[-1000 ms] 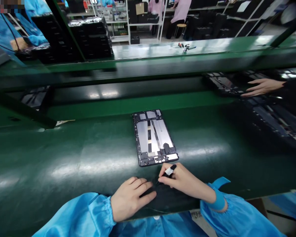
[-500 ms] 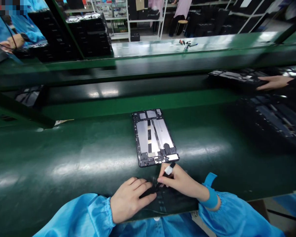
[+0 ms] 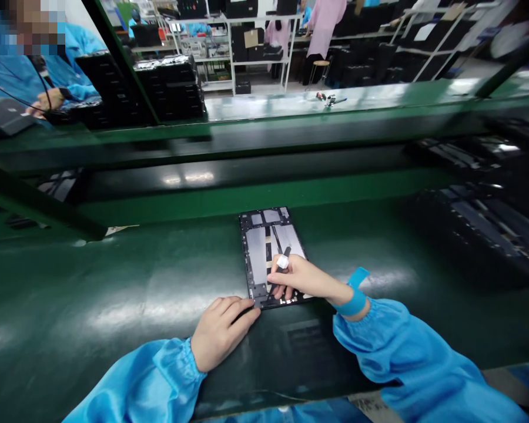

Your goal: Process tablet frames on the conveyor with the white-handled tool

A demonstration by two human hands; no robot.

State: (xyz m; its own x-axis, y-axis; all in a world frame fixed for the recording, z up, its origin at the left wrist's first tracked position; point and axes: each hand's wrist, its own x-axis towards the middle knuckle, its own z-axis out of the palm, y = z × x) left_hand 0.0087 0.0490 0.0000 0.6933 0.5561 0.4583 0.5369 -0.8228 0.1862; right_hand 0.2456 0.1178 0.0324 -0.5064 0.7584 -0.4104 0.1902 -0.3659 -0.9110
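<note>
Head view, one entry. Item: open tablet housing, lying flat on a green workbench, directly ahead of both hands. Left hand: open, fingertips touching the housing's lower-left corner. Right hand: closed around a black pen-like tool with a white band, resting over the housing's lower half. Blue wrist strap: on right wrist.

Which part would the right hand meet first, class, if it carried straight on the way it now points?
The right hand, gripping a black tool, points left across the tablet frame, so it would probably meet the silver panel first. Depth is unclear, so its fingers may already be touching it.
</note>
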